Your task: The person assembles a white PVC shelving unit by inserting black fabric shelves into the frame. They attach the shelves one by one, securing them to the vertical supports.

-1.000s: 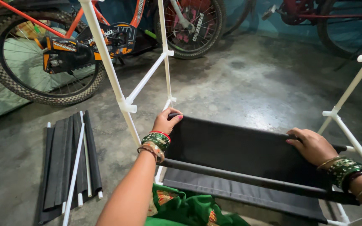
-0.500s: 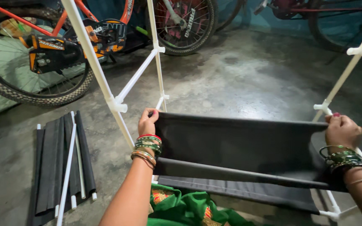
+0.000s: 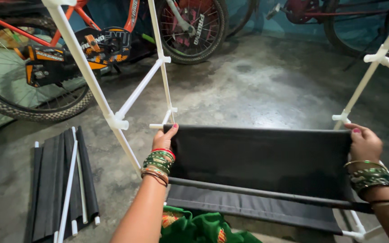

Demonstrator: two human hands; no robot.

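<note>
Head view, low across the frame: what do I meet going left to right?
Bundle of black fabric panels and white rods on the floor → left hand → black fabric shelf → right hand.

Dim, cool indoor light falls from above and ahead of the hands, leaving a pale sheen on the concrete floor (image 3: 266,90) beyond them. Soft shadows pool at the far edges. Wide-angle distortion bows the white poles (image 3: 91,76); the frame is sharp, with little blur.
</note>
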